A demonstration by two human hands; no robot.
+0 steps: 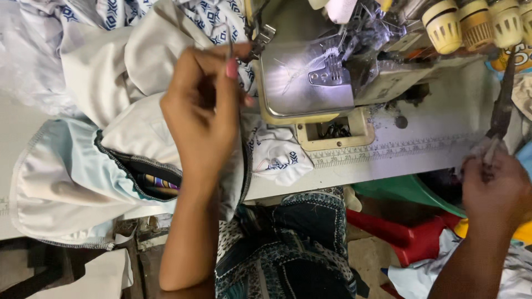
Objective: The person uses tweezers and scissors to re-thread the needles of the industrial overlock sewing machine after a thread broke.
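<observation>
My left hand (205,111) is raised over a heap of white and pale blue garment fabric (83,166), its fingers pinched on a thin grey thread or small tool near the presser foot (260,39) of a sewing machine (310,77). My right hand (496,185) is at the table's right edge, closed around the handle of long dark scissors (503,105) that point away from me. Patterned white and navy cloth (277,158) lies under the machine's front.
Several cream thread-tension knobs (471,22) line the machine's top right. A ruler strip (388,150) runs along the white table (432,127). Below are a green tub (410,191), a red plastic stool (410,238) and my patterned trousers (299,243).
</observation>
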